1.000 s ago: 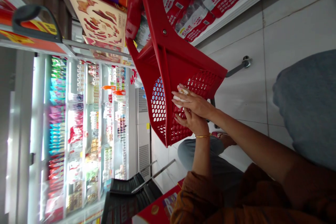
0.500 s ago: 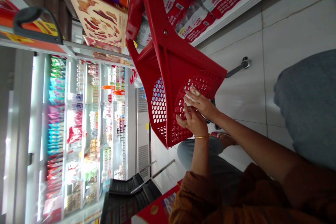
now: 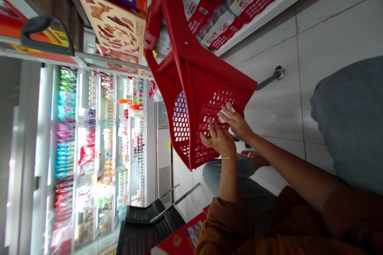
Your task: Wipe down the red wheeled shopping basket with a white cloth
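Observation:
A red plastic shopping cart [image 3: 196, 73] with perforated mesh sides fills the middle of the view, sideways because the picture is turned. My right hand [image 3: 238, 123] presses a crumpled white tissue or cloth [image 3: 226, 114] against the mesh panel; the fingers lie over it and partly hide it. Just to its left, my left hand [image 3: 221, 139], with a gold bracelet at the wrist, rests its parted fingers at the same mesh. I see nothing held in the left hand.
Shrink-wrapped bottles with red labels [image 3: 221, 28] line a shelf behind the cart. Patterned boxes [image 3: 115, 20] stand beside them. A lit refrigerated display [image 3: 101, 147] is at the left. Black trays [image 3: 143, 227] lie low down. A bent grey knee [image 3: 350, 123] is over the tiled floor [image 3: 272, 107].
My right hand has slid right and slightly down across the mesh with the white tissue or cloth, away from my left hand. The left hand has barely moved.

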Action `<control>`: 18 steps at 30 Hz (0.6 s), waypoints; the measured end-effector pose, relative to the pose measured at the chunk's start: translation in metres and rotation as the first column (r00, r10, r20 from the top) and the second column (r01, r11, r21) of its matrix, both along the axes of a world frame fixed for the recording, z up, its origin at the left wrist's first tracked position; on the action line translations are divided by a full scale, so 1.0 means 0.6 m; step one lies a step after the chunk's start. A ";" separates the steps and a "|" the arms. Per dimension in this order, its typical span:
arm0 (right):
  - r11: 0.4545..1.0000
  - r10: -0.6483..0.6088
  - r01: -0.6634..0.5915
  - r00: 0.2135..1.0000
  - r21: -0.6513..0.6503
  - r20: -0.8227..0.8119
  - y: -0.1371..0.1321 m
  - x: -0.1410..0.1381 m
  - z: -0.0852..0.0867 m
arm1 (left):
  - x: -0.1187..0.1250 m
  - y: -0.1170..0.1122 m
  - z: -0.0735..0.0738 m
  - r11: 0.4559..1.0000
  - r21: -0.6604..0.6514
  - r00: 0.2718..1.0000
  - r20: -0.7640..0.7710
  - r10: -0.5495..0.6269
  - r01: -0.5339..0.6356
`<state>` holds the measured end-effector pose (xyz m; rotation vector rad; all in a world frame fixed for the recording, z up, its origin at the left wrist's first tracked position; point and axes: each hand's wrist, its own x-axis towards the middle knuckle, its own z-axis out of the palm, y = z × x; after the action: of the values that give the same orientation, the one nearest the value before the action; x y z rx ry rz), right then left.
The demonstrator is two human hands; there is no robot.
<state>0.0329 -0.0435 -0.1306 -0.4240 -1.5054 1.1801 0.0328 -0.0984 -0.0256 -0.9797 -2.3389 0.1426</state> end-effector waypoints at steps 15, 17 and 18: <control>0.956 0.168 -0.151 0.984 0.250 -0.051 0.060 0.019 0.145 | -0.003 -0.009 -0.007 0.998 -0.019 0.997 0.056 0.054 -0.053; 0.953 0.184 -0.172 0.983 0.250 -0.026 0.063 0.022 0.154 | 0.001 -0.007 -0.005 0.999 -0.026 0.997 0.068 0.048 -0.046; 0.952 0.190 -0.181 0.982 0.246 -0.014 0.064 0.023 0.155 | 0.003 -0.006 -0.003 0.999 -0.026 0.997 0.064 0.042 -0.040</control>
<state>0.0466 -0.0051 -0.0376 -0.0946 -1.6605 1.1216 0.0349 -0.1020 -0.0276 -0.9624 -2.4225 0.1590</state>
